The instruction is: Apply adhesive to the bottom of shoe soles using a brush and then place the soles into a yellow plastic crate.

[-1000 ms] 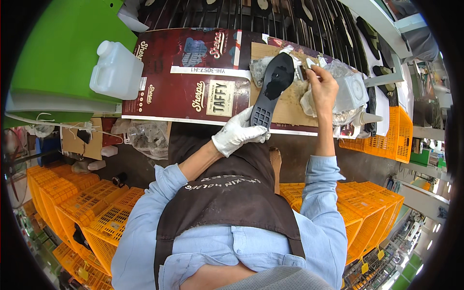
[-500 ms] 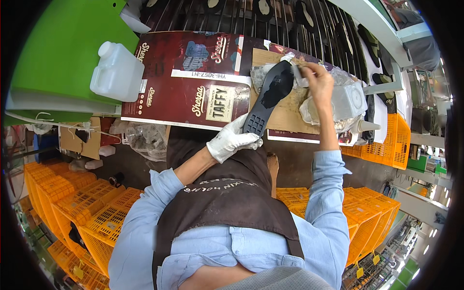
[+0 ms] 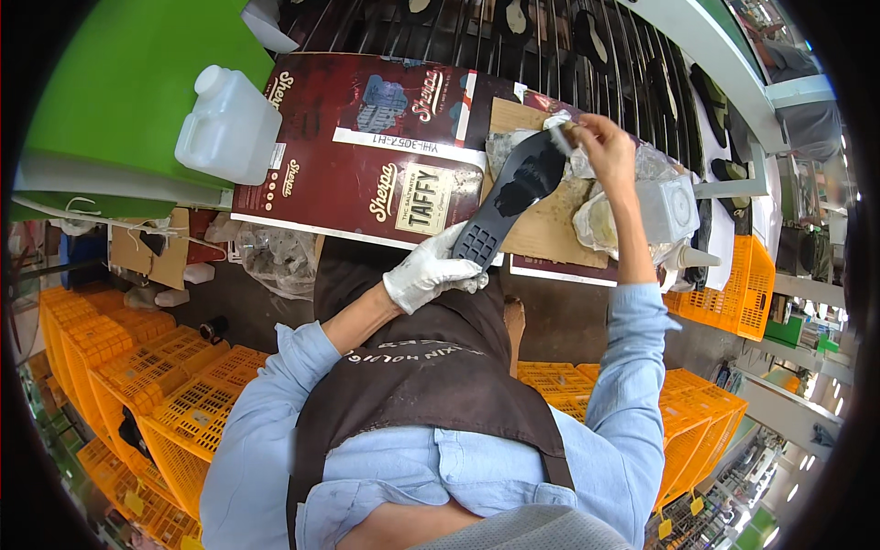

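A black shoe sole (image 3: 500, 209) slants up and to the right over the cardboard, its grid-patterned heel toward me. My left hand (image 3: 429, 272), in a white glove, is closed around the heel end. A glossy dark wet-looking patch covers much of the forefoot. At the toe tip my bare right hand (image 3: 607, 151) pinches what looks like a small brush (image 3: 561, 136), its pale end touching or nearly touching the sole's edge. Beneath the sole's front part lies a brown cardboard sheet (image 3: 541, 229) with crumpled clear plastic on it.
A translucent jug (image 3: 229, 128) stands left on maroon printed cardboard (image 3: 330, 192). Right of the sole are a clear plastic container (image 3: 667, 209) and a nozzle bottle (image 3: 692, 258). Beyond runs a roller rack (image 3: 632, 73) bearing soles. Orange crates (image 3: 206, 390) stack behind me on both sides.
The sole has tilted further to the right, its toe shifting right and slightly down. My right hand with the brush has moved from the forefoot's side to the toe tip.
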Available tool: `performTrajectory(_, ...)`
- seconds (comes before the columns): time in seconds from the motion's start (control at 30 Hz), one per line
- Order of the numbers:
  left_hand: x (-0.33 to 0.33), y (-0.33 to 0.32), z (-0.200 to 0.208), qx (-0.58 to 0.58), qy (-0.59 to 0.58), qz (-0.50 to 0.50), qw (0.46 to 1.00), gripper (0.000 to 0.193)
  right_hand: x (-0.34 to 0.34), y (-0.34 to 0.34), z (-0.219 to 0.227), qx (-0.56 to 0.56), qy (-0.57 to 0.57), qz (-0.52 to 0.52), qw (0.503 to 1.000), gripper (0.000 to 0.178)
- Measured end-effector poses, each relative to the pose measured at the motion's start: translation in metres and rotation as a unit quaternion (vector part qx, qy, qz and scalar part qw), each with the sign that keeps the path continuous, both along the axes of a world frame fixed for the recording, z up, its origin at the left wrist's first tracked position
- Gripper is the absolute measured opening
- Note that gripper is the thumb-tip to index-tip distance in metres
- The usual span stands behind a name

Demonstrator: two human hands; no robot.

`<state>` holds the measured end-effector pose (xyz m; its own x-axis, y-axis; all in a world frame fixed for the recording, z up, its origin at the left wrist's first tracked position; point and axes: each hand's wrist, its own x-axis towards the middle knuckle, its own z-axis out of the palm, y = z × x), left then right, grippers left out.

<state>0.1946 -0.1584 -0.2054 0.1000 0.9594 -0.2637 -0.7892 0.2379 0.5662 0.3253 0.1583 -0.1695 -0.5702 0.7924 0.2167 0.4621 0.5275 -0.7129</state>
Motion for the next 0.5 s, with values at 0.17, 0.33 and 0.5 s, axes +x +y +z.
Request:
performTrajectory(0.17, -0.005, -0.004, -0.002, -0.006, 0.002, -0.001, 1.0, 0.067, -0.001, 0.01, 0.004, -0.051, 0.035, 0.021, 0.998, 0.027)
performTrajectory(0.33, -0.008, -0.006, 0.003, -0.011, -0.001, 0.025, 1.0, 0.066, -0.018, 0.015, 0.005, 0.051, -0.06, 0.0, 0.997, 0.021)
performTrajectory(0.5, -0.009, -0.008, -0.004, -0.001, 0.0, 0.029, 1.0, 0.06, -0.034, -0.019, 0.025, -0.033, -0.068, 0.188, 0.979, 0.02)
